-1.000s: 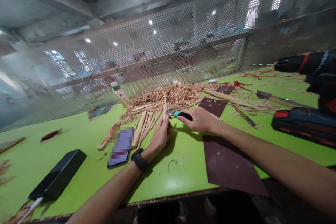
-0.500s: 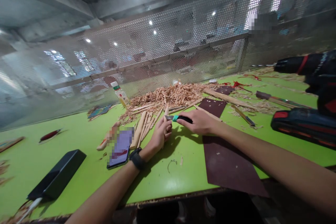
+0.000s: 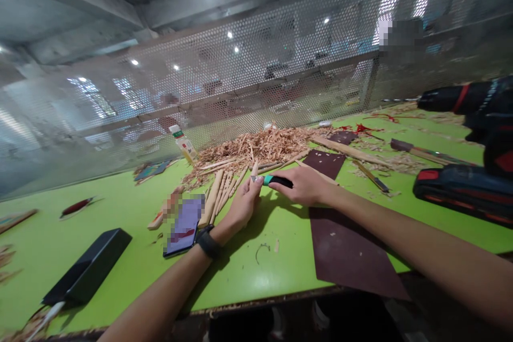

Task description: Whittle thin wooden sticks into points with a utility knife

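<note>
My left hand (image 3: 243, 204) is closed round a thin pale wooden stick (image 3: 254, 168) whose tip pokes up above my fingers. My right hand (image 3: 305, 184) grips a utility knife (image 3: 274, 180) with a black and teal handle, its blade end touching the stick beside my left fingertips. Both hands meet over the green table (image 3: 120, 214), just in front of a heap of wood shavings (image 3: 260, 145). A row of carved sticks (image 3: 219, 190) lies left of my left hand. A black band sits on my left wrist.
A phone (image 3: 185, 225) lies left of my wrist and a black box (image 3: 90, 266) sits further left. Brown sandpaper sheets (image 3: 348, 252) lie under my right forearm. A cordless drill (image 3: 473, 139) stands at right. A perforated metal screen (image 3: 256, 69) backs the table.
The stick has sunk lower in my left hand, less of it showing above my fingers. The knife has slid left to meet the stick. My left hand shifted slightly.
</note>
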Demonstrator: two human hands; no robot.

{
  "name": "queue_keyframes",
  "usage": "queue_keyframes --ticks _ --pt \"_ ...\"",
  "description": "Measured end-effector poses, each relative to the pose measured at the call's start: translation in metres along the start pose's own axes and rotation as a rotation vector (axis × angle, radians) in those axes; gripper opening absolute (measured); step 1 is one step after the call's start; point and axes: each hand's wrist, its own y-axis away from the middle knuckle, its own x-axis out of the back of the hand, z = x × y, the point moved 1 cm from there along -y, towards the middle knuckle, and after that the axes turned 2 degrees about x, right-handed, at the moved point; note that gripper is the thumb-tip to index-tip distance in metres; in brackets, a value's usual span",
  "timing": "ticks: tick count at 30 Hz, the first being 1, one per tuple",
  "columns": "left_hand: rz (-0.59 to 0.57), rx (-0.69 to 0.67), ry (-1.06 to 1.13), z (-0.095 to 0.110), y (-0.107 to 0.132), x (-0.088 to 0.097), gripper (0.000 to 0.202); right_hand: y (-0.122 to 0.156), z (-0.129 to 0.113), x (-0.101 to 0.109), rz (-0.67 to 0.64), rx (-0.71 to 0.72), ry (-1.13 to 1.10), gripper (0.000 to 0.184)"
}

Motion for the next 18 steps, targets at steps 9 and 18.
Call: queue_keyframes --ticks 9,18 --pt "0.104 0.04 -0.045 0.004 0.002 -0.006 0.051 0.0 -0.003 -0.003 0.094 -0.016 0.124 0.044" --pt "0.096 0.049 0.039 -0.002 -0.003 -0.003 0.051 -0.002 0.01 -0.002 0.128 -0.201 0.073 0.053"
